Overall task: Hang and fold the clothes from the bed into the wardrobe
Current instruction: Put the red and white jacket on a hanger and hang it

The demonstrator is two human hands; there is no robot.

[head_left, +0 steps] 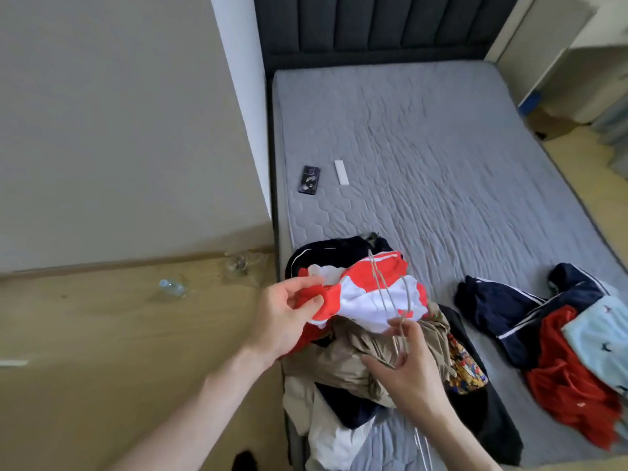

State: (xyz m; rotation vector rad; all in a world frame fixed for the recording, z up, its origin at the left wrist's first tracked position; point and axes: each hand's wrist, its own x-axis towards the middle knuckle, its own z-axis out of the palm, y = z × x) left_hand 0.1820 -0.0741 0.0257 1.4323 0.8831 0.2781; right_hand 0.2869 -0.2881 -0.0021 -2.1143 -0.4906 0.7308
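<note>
Left hand [289,312] w/ red-white shirt [373,297], pinched.

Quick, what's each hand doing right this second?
Left hand: closed, pinching the red and white shirt.
Right hand: closed, holding thin wire hangers by their hooks.

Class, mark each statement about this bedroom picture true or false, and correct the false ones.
1. The left hand holds a red and white shirt. True.
2. The right hand is empty. False: it pinches a wire hanger.
3. A phone lies on the mattress. True.
4. The bottle stands on the bed. False: it lies on the floor.
5. The hanger hangs in a wardrobe. False: it is over the clothes pile.
</note>
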